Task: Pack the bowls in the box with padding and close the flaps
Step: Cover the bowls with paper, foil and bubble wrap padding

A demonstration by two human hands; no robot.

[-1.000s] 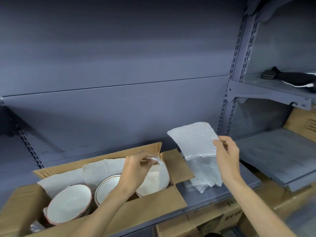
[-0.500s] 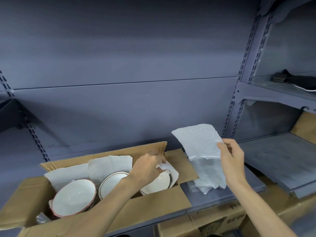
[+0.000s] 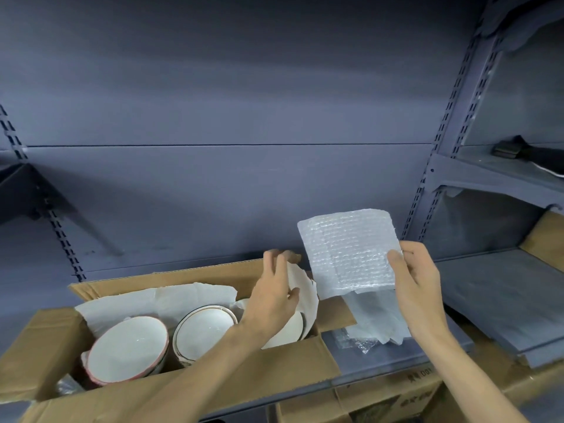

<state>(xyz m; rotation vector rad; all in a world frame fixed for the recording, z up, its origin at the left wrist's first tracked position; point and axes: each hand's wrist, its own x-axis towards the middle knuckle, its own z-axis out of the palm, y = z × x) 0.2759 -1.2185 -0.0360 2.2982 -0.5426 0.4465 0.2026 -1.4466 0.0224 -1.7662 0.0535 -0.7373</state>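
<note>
An open cardboard box sits on a grey shelf, flaps spread outward. Inside stand three white bowls: a red-rimmed bowl at left, a brown-rimmed bowl in the middle, and a third bowl at right, partly hidden by my left hand. White paper padding lines the back wall behind the bowls. My left hand pinches a white paper sheet over the right bowl. My right hand holds a bubble wrap sheet upright, right of the box.
More bubble wrap and plastic lies on the shelf beside the box. Cardboard boxes sit below the shelf and at far right. A dark object rests on the upper right shelf. Slotted uprights frame the bay.
My left hand has lifted from the right bowl, pulling the white paper sheet upward. My right hand with the bubble wrap has stayed nearly in place. The view has shifted slightly.
</note>
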